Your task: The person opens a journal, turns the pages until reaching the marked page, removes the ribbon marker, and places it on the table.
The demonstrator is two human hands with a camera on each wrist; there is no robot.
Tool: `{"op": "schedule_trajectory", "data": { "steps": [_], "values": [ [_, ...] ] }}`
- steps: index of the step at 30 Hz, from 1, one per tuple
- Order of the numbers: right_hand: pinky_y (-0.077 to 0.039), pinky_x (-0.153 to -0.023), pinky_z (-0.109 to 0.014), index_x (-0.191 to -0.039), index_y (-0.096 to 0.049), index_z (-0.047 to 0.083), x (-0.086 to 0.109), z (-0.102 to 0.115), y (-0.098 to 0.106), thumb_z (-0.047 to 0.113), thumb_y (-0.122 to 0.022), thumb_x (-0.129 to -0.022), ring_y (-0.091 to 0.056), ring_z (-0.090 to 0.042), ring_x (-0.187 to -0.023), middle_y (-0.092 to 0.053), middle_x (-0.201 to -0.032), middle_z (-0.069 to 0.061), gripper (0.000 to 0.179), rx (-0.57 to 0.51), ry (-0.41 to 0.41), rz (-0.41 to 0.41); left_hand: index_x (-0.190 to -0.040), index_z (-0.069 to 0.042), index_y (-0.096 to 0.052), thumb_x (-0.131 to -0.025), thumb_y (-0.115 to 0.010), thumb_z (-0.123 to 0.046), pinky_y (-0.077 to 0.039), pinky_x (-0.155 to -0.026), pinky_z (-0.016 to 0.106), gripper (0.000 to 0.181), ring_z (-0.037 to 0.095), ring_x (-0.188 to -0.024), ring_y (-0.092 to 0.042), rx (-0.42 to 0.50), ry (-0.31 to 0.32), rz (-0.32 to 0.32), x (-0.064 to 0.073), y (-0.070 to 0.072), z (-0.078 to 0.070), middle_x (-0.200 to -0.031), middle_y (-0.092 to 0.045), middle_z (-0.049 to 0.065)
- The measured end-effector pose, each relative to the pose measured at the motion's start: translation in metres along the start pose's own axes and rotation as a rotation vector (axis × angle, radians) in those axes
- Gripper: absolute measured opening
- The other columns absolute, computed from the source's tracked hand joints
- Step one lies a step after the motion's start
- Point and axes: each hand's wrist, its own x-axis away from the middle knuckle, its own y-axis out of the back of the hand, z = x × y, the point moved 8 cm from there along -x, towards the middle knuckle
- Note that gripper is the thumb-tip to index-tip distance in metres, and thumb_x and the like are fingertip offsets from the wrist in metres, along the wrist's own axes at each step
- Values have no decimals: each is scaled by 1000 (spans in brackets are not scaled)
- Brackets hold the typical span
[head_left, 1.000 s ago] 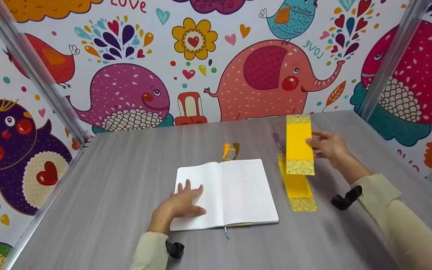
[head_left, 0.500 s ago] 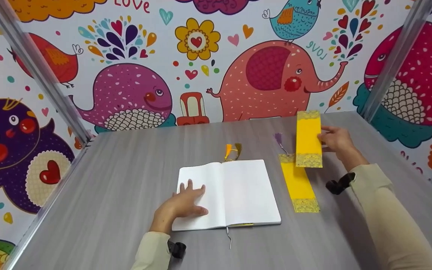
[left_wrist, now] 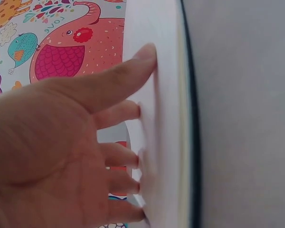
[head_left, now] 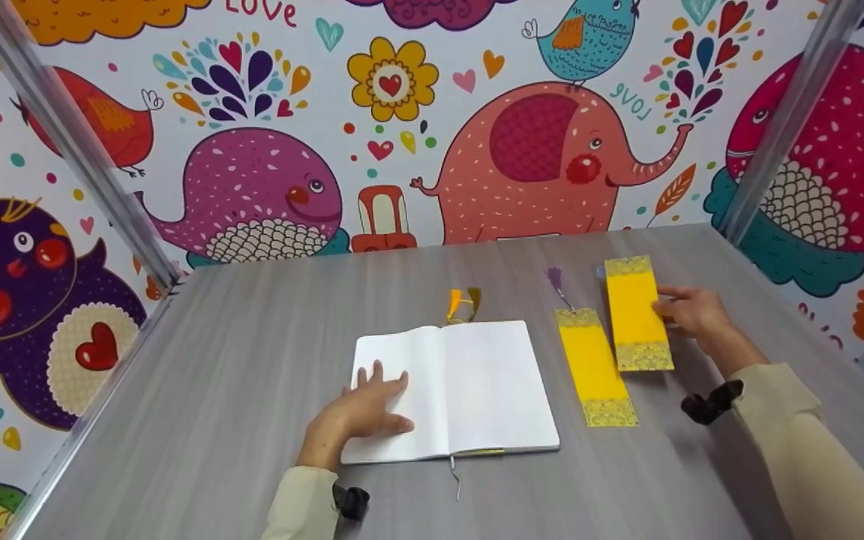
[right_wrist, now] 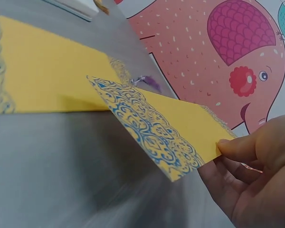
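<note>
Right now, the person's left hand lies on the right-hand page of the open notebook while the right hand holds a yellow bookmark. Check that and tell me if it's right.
Not quite: the head view shows the left hand lying on the left-hand page of the open notebook. The right hand does hold a yellow bookmark.

1. The right hand [head_left: 698, 311] has moved rightward and – after half a second ago – lower in the head view.
2. With it, the held yellow strip [head_left: 637, 315] has come down and now slants, its near end swung to the right (it looked almost straight up and down before).
3. The lying yellow strip [head_left: 595, 367], partly covered earlier, now shows its full face – the held one appears just beside it.
4. A small bluish bit [head_left: 601, 271] has appeared by the held strip's far end.
</note>
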Motion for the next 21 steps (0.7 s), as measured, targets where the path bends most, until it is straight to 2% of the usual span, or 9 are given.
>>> {"op": "schedule_trajectory", "data": {
  "steps": [4, 8, 11, 17, 21],
  "values": [
    [-51, -105, -37, -157, -33, 11, 4, -11, 1, 19, -53, -104, -53, -32, -119, -41, -155, -24, 57, 34, -8, 12, -154, -5, -37, -89, -74, -27, -11, -117, 74, 78, 59, -149, -4, 2, 1, -2, 1, -1, 0, -161, -9, 39],
    [-54, -89, -26, -156, -35, 9, 9, -16, -1, 19, -54, -103, -58, -29, -111, -44, -153, -24, 57, 45, 11, 29, -154, -6, -37, -89, -74, -26, -9, -118, 73, 78, 58, -150, -2, 32, 7, -4, 2, 0, 0, -161, -8, 38],
    [-53, -80, -24, -155, -37, 8, 12, -19, -2, 21, -56, -103, -60, -26, -103, -47, -149, -22, 57, 44, 17, 44, -155, -6, -37, -90, -74, -26, -8, -119, 72, 77, 57, -150, -1, 46, 7, -2, 3, 0, 0, -162, -7, 37],
    [-54, -78, -24, -153, -39, 6, 18, -25, -4, 23, -60, -101, -61, -24, -97, -54, -138, -20, 59, 39, 14, 75, -154, -5, -36, -90, -74, -26, -8, -118, 73, 78, 59, -150, -1, 39, -1, 1, 3, 1, -1, -161, -7, 39],
    [-55, -81, -24, -153, -39, 5, 21, -30, -5, 21, -59, -101, -60, -26, -102, -51, -142, -23, 58, 54, 8, 80, -154, -4, -37, -89, -74, -25, -8, -118, 73, 78, 59, -149, 0, 40, -2, 1, 3, 2, -1, -161, -6, 39]
  ]
}}
